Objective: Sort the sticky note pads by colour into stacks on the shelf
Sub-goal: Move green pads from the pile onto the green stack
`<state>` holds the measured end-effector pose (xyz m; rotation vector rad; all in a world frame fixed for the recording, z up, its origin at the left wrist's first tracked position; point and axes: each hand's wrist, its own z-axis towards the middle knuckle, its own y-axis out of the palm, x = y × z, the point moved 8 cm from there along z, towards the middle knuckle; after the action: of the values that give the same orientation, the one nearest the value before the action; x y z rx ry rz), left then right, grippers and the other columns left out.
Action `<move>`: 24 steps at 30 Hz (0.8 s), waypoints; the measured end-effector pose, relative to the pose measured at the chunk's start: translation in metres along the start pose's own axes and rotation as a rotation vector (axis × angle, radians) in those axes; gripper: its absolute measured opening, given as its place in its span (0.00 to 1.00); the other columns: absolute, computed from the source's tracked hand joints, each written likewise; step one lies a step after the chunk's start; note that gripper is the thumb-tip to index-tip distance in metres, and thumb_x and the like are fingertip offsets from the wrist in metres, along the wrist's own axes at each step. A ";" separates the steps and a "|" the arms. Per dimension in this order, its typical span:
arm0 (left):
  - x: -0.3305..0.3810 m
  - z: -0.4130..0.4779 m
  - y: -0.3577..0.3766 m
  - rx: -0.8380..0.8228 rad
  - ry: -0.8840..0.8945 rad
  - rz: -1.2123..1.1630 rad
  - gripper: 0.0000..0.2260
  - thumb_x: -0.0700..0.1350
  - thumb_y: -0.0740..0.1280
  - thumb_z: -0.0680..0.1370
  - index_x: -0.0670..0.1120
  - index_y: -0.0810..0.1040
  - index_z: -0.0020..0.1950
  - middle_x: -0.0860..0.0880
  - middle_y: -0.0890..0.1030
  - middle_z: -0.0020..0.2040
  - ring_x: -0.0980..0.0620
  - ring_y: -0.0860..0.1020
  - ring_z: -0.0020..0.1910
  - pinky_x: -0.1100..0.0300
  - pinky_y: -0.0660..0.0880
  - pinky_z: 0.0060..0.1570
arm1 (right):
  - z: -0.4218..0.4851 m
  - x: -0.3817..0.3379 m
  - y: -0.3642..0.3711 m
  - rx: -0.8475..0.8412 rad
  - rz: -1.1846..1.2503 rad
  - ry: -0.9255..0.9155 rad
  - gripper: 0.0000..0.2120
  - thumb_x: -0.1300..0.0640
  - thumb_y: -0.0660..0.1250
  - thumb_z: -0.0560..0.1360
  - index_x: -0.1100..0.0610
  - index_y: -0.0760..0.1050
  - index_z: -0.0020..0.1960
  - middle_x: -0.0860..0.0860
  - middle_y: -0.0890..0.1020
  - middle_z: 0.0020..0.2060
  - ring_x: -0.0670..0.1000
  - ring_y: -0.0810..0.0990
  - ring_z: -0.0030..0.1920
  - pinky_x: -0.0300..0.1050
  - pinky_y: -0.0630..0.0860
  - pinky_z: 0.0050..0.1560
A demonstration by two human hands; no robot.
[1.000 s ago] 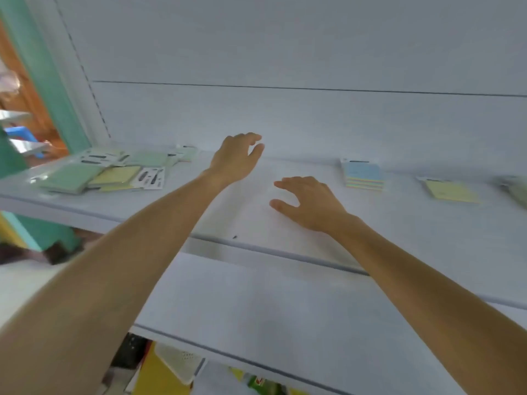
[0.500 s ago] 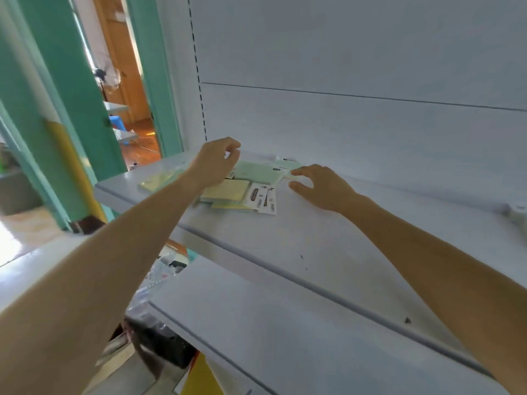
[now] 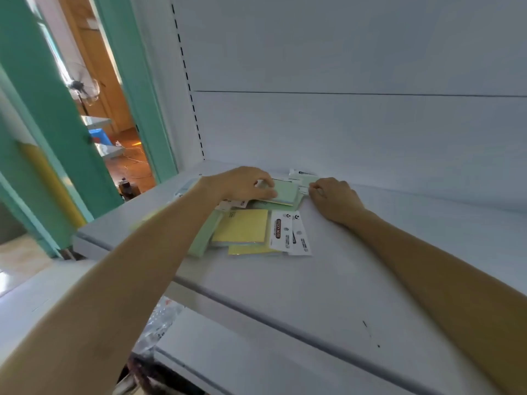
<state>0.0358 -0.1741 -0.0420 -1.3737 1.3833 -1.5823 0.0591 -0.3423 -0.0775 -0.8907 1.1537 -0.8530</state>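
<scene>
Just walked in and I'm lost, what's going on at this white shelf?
A person is sorting a jumbled pile of sticky note pads on the white shelf. Their left-hand grip pinches a square pale green pad at the back; the right-hand grip touches a smaller green packet beside it. Square yellow pads lie loose in front.

Of the person I can see only the two arms. The left forearm (image 3: 137, 280) is bare along all its visible length, smooth, and ends in a bare left hand (image 3: 245, 183). The right forearm (image 3: 427, 266) and the right hand (image 3: 333, 198) are bare in the same way. The fingernails are too blurred to describe.
</scene>
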 end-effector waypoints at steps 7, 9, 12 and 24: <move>-0.004 0.026 0.006 -0.029 -0.034 -0.057 0.26 0.60 0.66 0.73 0.53 0.66 0.68 0.45 0.69 0.71 0.47 0.69 0.68 0.54 0.66 0.62 | -0.005 0.000 -0.009 0.127 -0.092 0.051 0.19 0.48 0.52 0.79 0.57 0.68 0.64 0.58 0.72 0.63 0.60 0.70 0.63 0.52 0.66 0.62; -0.001 0.029 0.004 -0.032 -0.022 -0.067 0.28 0.58 0.66 0.73 0.53 0.63 0.71 0.47 0.68 0.72 0.48 0.68 0.69 0.56 0.65 0.63 | -0.005 0.003 -0.007 0.106 -0.129 0.072 0.21 0.47 0.51 0.79 0.56 0.66 0.67 0.58 0.69 0.64 0.60 0.66 0.65 0.52 0.64 0.64; 0.003 0.034 0.005 -0.049 -0.005 -0.078 0.28 0.56 0.65 0.75 0.52 0.61 0.72 0.49 0.67 0.72 0.49 0.67 0.70 0.56 0.64 0.65 | -0.005 0.013 -0.006 0.113 -0.123 0.149 0.20 0.47 0.50 0.79 0.54 0.70 0.64 0.60 0.69 0.62 0.60 0.65 0.65 0.52 0.61 0.66; -0.003 0.052 -0.008 0.061 -0.019 -0.497 0.26 0.35 0.71 0.70 0.49 0.70 0.66 0.47 0.67 0.58 0.47 0.71 0.55 0.57 0.71 0.53 | -0.002 0.013 -0.021 0.210 0.451 0.007 0.20 0.68 0.60 0.74 0.56 0.71 0.64 0.57 0.67 0.65 0.51 0.75 0.46 0.28 0.67 0.46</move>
<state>0.0871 -0.1854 -0.0394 -1.7835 1.0171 -1.8923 0.0576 -0.3626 -0.0632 -0.4290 1.1857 -0.5908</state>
